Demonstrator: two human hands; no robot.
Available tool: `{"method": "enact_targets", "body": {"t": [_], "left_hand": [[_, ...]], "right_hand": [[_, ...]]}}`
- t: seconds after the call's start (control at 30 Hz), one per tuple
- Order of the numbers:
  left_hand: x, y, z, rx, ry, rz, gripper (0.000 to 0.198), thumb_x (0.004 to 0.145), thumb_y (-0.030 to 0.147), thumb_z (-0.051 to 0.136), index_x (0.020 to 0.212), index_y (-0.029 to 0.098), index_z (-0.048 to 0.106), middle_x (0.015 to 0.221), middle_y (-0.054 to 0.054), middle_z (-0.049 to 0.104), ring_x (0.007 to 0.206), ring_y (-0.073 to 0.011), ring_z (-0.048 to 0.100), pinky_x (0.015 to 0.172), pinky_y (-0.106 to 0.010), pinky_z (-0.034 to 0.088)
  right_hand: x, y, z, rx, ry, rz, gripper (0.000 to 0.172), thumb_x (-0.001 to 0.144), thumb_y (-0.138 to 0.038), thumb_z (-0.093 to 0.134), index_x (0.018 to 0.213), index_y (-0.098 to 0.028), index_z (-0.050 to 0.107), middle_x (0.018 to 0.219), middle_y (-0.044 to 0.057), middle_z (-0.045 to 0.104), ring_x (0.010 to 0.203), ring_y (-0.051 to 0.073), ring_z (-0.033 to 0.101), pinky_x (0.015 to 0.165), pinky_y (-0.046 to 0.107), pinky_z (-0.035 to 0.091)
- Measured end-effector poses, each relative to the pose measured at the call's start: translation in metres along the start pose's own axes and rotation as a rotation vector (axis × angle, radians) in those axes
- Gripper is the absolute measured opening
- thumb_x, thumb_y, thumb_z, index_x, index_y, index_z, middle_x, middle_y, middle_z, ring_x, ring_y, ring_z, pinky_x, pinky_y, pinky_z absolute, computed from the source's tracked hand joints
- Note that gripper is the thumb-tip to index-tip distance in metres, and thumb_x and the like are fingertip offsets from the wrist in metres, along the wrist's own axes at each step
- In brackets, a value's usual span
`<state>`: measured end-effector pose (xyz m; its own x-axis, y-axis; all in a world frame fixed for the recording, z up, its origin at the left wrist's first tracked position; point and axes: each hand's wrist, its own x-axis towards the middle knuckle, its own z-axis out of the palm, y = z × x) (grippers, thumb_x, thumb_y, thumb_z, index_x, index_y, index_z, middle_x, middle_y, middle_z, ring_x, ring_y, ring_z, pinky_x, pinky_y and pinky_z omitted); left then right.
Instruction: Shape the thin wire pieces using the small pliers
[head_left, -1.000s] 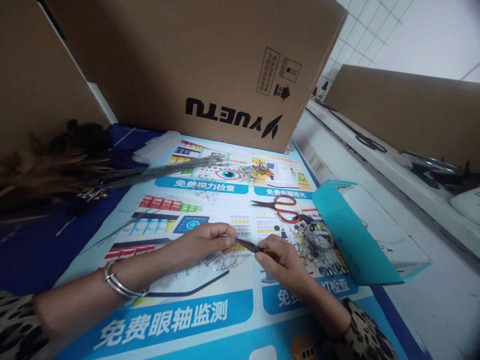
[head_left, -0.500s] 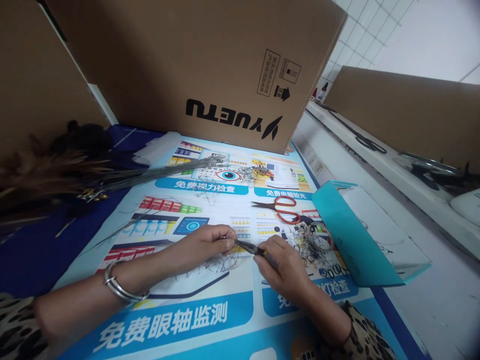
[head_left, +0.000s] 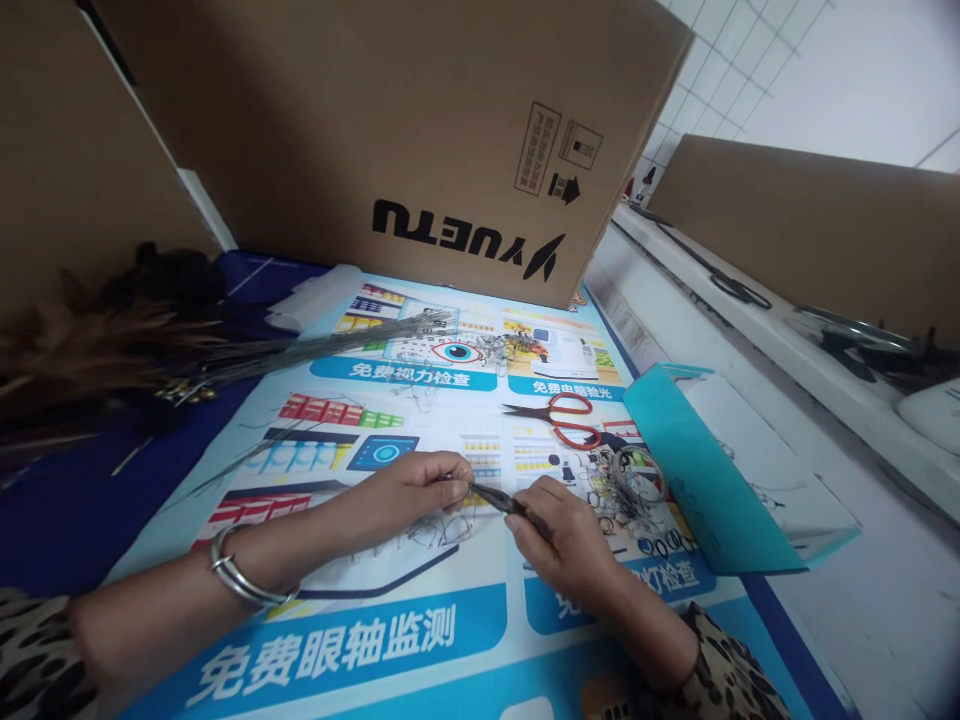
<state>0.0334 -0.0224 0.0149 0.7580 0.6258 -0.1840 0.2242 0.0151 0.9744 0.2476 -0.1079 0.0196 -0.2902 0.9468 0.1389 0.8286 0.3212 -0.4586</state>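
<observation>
While only the head view is available, it covers both hands. The left hand [head_left: 409, 490] has its grip pinched on a small wire piece [head_left: 452, 478], thumb and forefinger closed at the tip. The right hand [head_left: 562, 535] has its grip clenched around the pliers [head_left: 496, 495], handles inside the fist, and the nose points left and meets the wire piece right at the left fingertips. Both hands are low over the poster [head_left: 337, 640] that covers the table [head_left: 60, 510], near its middle. There is a silver bangle [head_left: 240, 572] on the left wrist.

- Just below the hands: bent wire loops [head_left: 442, 530] lying on the poster.
- Just right of the right hand: a heap of small rings [head_left: 611, 495] and a tape roll [head_left: 639, 472], touching each other.
- Beyond the right hand: red-handled scissors [head_left: 562, 418], flat, blades pointing left.
- Right edge of the poster: a teal paper bag [head_left: 705, 480] lying on its side.
- Far left: a bundle of straight wires [head_left: 337, 340] with feathers [head_left: 90, 340] at its outer end.
- Back: a cardboard box [head_left: 420, 130], its print upside down, standing on the poster's far edge.
</observation>
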Motion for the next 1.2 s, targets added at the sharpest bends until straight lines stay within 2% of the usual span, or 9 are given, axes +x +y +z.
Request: {"method": "enact_targets", "body": {"t": [0.87,1.07,1.2], "left_hand": [[-0.001,0.003,-0.001,-0.012,0.012,0.0,0.022,0.083,0.038,0.046,0.079,0.017,0.052,0.066,0.003,0.048,0.053,-0.0089,0.037,0.05,-0.019,0.028],[-0.001,0.004,0.0,-0.028,0.021,-0.034,0.026,0.082,0.04,0.049,0.09,0.016,0.056,0.07,0.001,0.052,0.056,-0.0106,0.042,0.052,-0.021,0.031],[-0.003,0.011,0.0,-0.044,0.029,-0.041,0.027,0.082,0.04,0.048,0.091,0.017,0.058,0.074,0.0,0.057,0.059,-0.0113,0.045,0.054,-0.021,0.033]], "right_hand": [[0.002,0.001,0.001,0.104,0.032,0.011,0.012,0.086,-0.026,0.045,0.082,-0.018,0.054,0.075,0.003,0.051,0.07,0.015,0.049,0.062,0.024,0.036],[0.002,0.0,0.001,0.124,0.07,0.022,0.01,0.085,-0.025,0.046,0.079,-0.019,0.052,0.075,0.002,0.051,0.072,0.015,0.049,0.063,0.024,0.036],[0.001,0.001,0.001,0.122,0.086,0.033,0.011,0.085,-0.024,0.046,0.077,-0.019,0.051,0.073,0.002,0.05,0.071,0.015,0.048,0.062,0.024,0.035]]}}
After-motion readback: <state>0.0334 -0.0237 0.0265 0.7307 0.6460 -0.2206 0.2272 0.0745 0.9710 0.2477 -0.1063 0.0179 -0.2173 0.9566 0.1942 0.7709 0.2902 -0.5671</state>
